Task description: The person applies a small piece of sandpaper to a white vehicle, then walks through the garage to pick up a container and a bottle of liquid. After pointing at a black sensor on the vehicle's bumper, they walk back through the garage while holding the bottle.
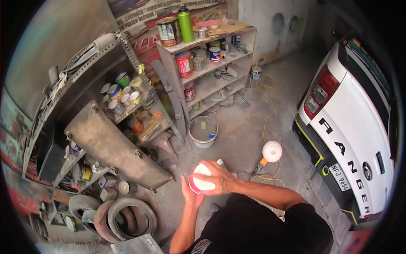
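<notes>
In front of my body I hold a round tub (pixel 204 178) with a white top and a red side. My left hand (pixel 191 194) cups it from the left and below, fingers partly hidden behind it. My right hand (pixel 220 178) reaches over from the right, its fingers curled across the white top. Just beyond the right hand, a small green-and-white thing (pixel 220 163) shows, mostly covered by the hand. On the floor to the right lies a polisher with a white round pad (pixel 272 151) facing up.
A bucket (pixel 203 142) stands ahead on the concrete floor. Paint cans fill a wooden shelf (pixel 207 76) and a metal rack to its left. Several tires (pixel 132 218) lie at lower left. A yellow cord (pixel 265 122) crosses the floor toward the white pickup (pixel 351 114).
</notes>
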`<state>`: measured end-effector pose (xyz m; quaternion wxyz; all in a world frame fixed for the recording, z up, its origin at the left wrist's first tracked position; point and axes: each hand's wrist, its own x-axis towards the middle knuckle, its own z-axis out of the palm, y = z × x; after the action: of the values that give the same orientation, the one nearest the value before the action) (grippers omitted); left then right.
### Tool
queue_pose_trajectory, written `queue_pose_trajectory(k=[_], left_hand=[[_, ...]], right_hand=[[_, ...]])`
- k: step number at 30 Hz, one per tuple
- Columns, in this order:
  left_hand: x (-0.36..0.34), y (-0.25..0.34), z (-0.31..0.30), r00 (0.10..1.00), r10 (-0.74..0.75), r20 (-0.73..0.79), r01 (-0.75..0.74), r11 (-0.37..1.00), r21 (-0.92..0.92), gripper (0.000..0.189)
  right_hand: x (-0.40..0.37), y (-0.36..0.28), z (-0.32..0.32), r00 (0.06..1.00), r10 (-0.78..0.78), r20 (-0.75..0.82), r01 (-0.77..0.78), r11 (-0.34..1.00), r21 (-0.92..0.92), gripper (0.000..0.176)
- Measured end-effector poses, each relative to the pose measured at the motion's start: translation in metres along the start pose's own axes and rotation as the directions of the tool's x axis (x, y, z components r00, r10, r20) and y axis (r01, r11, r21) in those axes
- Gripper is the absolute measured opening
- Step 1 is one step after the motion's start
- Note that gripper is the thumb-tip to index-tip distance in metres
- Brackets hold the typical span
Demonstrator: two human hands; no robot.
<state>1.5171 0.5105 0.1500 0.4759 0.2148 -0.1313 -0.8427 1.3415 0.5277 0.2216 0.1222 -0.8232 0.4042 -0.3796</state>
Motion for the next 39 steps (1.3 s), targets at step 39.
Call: queue_pose_trajectory(k=[39], left_hand=[[0.271, -0.135, 0.087, 0.950, -0.297, -0.096, 0.312, 0.919, 0.242, 0.051]], right_hand=[[-0.042, 0.210, -0.118, 0.771, 0.605, -0.201, -0.614, 0.789, 0.020, 0.090]])
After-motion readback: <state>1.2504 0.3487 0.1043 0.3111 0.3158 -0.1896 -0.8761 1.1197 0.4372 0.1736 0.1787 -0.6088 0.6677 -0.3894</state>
